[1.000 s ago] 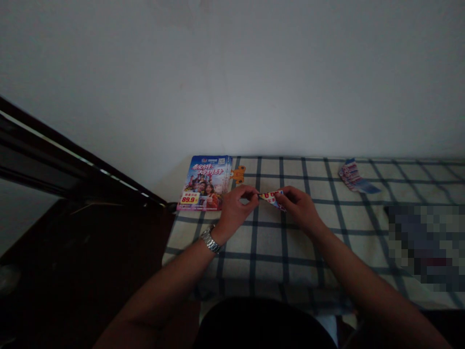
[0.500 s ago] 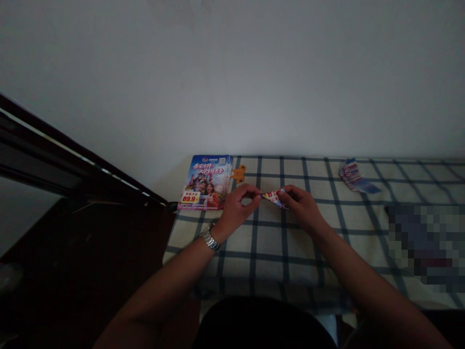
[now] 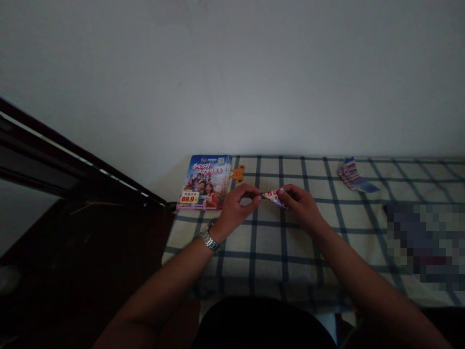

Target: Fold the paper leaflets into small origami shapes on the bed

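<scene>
Paper [image 3: 274, 196], printed in red, yellow, white and blue and creased into a small flat wedge, sat between the two hands on my feed. I saw the left hand [image 3: 238, 204] pinch its dark, narrow tip, thumb and forefinger brought together in a rounded loop. The right hand [image 3: 302, 207] had the broad end clamped under its thumb, the fingers curled behind. I could not tell whether the wedge touched the desk [image 3: 269, 265] beneath it, near the middle. A steel-coloured link watch [image 3: 209, 238] circled the left wrist.

Behind the left hand, at the desk's far left corner, I made out a stack of flyers [image 3: 203, 180], smooth and rectangular, the top one marked 89.9. Just beside its right side lay a flat orange bear shape [image 3: 238, 173]. Well to the right, near the far edge, rested a pleated sheet [image 3: 356, 177], its creases fanned and one blue end lying flatter. Pale woven-looking cloth [image 3: 236, 265] with dark checks covered the top and draped over the near edge. Beyond the far edge rose a matte, faintly stained wall [image 3: 254, 82].
</scene>
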`<state>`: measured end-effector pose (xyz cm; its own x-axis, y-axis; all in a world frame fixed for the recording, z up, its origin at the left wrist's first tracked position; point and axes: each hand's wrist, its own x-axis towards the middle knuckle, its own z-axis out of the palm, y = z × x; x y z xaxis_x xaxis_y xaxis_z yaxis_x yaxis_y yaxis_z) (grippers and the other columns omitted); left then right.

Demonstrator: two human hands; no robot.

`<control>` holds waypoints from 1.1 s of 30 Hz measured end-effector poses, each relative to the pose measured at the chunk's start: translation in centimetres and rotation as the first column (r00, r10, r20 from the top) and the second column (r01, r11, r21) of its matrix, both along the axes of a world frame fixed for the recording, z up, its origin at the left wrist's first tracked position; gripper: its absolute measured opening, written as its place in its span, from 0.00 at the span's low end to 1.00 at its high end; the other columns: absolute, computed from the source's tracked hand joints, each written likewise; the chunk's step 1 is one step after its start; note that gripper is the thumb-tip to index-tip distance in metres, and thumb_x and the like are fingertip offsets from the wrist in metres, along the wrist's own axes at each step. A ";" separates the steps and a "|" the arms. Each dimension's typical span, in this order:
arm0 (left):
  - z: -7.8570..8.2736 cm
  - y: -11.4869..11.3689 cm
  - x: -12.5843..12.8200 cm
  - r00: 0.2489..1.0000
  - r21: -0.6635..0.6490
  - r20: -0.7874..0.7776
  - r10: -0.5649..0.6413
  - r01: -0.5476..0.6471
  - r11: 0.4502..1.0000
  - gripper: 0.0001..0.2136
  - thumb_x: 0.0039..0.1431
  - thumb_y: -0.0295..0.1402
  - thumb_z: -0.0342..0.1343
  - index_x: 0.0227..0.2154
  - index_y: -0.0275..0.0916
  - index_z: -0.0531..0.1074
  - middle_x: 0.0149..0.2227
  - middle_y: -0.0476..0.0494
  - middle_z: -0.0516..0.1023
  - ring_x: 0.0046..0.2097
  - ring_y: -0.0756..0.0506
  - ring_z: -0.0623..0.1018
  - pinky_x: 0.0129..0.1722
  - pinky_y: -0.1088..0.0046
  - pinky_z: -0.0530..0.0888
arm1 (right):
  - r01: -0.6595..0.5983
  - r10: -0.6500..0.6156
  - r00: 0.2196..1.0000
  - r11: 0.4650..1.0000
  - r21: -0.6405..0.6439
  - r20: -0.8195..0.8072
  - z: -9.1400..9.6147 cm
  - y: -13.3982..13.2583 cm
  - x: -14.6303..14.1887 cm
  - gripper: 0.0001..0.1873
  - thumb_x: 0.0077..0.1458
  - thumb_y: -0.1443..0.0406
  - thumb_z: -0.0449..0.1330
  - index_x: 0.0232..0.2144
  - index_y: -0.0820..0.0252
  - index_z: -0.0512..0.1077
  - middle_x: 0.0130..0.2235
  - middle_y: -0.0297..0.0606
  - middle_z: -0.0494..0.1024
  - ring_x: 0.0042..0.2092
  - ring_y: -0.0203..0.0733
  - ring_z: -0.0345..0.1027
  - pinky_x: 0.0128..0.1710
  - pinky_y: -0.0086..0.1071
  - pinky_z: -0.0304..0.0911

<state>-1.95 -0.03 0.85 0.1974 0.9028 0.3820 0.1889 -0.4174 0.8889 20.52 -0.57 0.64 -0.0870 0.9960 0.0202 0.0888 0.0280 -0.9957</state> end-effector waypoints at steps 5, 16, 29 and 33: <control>0.0 0.0 -0.1 0.998 0.054 -0.045 0.032 -0.029 0.998 0.03 0.64 0.32 0.62 0.38 0.41 0.78 0.36 0.47 0.81 0.38 0.49 0.80 0.41 0.73 0.78 | -0.003 0.003 1.000 1.000 -0.020 0.002 0.2 -0.1 -0.1 0.21 0.58 0.45 0.67 0.35 0.56 0.79 0.32 0.36 0.82 0.33 0.42 0.73 0.34 0.33 0.67; 0.3 0.1 -0.5 0.991 0.118 -0.127 0.038 -0.023 0.993 0.03 0.64 0.32 0.60 0.38 0.41 0.79 0.35 0.47 0.81 0.37 0.48 0.79 0.39 0.72 0.77 | -0.029 0.029 1.000 0.999 -0.029 -0.012 0.2 -0.1 0.0 0.20 0.57 0.46 0.68 0.36 0.56 0.79 0.33 0.36 0.82 0.34 0.41 0.73 0.35 0.33 0.68; -0.5 0.2 0.6 0.994 -0.078 0.099 -0.051 0.059 0.995 0.08 0.64 0.39 0.65 0.38 0.40 0.77 0.37 0.46 0.81 0.40 0.48 0.82 0.44 0.72 0.81 | -0.005 -0.001 0.998 0.996 0.092 0.064 0.4 -0.5 -0.4 0.18 0.59 0.48 0.67 0.36 0.56 0.79 0.31 0.36 0.81 0.33 0.41 0.74 0.32 0.33 0.70; -0.7 0.5 0.6 0.992 -0.118 0.122 -0.027 0.042 0.992 0.09 0.63 0.39 0.66 0.37 0.39 0.77 0.37 0.45 0.82 0.39 0.48 0.82 0.43 0.71 0.81 | -0.019 0.009 0.996 0.993 0.115 0.090 0.4 -0.6 -0.5 0.17 0.60 0.49 0.66 0.36 0.56 0.79 0.32 0.36 0.81 0.33 0.42 0.75 0.33 0.34 0.70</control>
<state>-1.38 0.45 0.11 0.1886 0.9371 0.2936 0.0655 -0.3103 0.9484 20.00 -1.19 1.01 -0.1078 0.9860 0.1270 0.1763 0.1446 -0.9737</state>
